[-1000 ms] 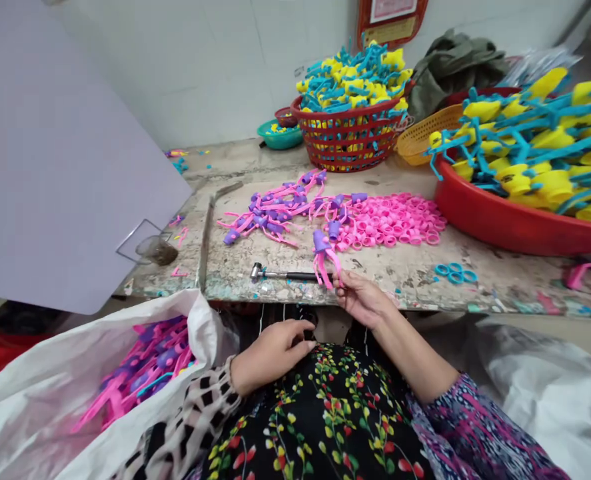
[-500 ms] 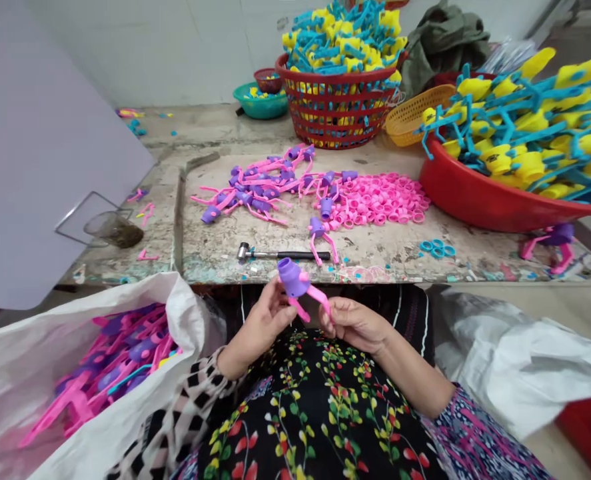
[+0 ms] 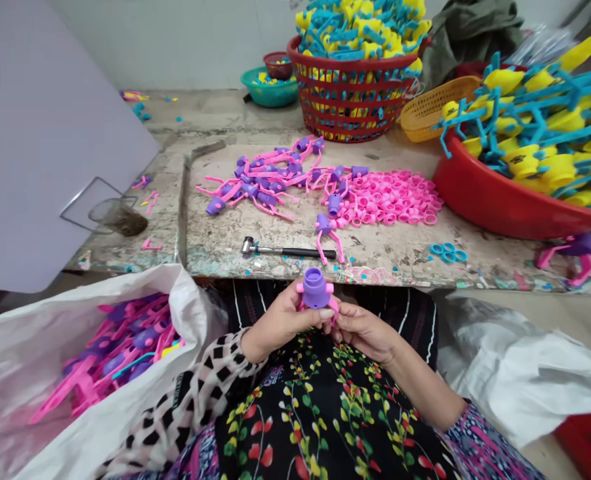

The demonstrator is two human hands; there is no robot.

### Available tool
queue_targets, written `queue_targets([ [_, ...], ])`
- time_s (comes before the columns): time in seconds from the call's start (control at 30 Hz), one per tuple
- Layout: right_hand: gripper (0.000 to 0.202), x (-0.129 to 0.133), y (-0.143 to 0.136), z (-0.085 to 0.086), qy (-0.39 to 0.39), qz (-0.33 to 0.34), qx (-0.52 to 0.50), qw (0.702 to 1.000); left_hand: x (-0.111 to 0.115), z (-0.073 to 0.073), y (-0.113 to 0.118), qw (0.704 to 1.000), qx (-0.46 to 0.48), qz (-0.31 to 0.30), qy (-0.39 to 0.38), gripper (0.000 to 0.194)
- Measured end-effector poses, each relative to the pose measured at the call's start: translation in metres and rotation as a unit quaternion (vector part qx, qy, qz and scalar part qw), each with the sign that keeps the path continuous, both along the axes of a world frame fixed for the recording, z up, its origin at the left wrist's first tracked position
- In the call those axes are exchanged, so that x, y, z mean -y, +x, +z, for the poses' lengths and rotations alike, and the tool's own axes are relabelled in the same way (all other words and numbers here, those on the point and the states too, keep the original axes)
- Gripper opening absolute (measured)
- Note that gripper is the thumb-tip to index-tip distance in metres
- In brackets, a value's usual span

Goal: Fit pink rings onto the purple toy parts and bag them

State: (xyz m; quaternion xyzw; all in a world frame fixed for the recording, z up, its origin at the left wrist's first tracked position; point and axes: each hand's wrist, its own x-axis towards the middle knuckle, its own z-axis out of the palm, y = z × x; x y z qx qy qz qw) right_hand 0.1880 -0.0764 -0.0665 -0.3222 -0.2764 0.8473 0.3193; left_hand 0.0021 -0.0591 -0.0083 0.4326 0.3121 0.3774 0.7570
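We grasp the purple-and-pink piece [image 3: 315,288] upright in our 2 hands [image 3: 288,319], at 5 o'clock from the hammer [image 3: 300,252] on the desk [image 3: 220,230], best bracing the purple body [image 3: 316,297] low with our left while our right steadies the pink legs [image 3: 334,305] gently.

The worn, paint-flecked table [image 3: 225,230] carries a hammer [image 3: 288,251] near its front edge, with purple-and-pink parts [image 3: 268,177] and a pile of pink rings [image 3: 395,197] behind. To the right lie blue rings [image 3: 448,253] and a heaped red tub [image 3: 515,200]; farther back stand a red basket [image 3: 355,100], a yellow basket [image 3: 432,110] and a green bowl [image 3: 270,93].
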Motion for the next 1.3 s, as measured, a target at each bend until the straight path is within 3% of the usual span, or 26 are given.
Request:
queue_targets([
  [0.37, 0.03, -0.002, 0.011, -0.01, -0.001, -0.029, 0.043, 0.999, -0.022, -0.004, 0.019, 0.987, -0.158, 0.024, 0.004, 0.042],
  [0.6, 0.04, 0.004, 0.009, -0.016, 0.032, -0.001, 0.059, 0.998, -0.016, -0.01, 0.018, 0.971, -0.234, 0.03, 0.036, 0.043],
  [0.97, 0.039, 0.009, 0.001, -0.014, 0.068, 0.013, 0.1, 0.993, -0.001, -0.008, 0.012, 0.97, -0.238, 0.018, 0.045, 0.047],
  [1.3, 0.036, 0.01, 0.008, -0.009, 0.095, -0.058, 0.189, 0.976, -0.005, -0.007, 0.014, 0.964, -0.241, 0.005, 0.109, 0.043],
])
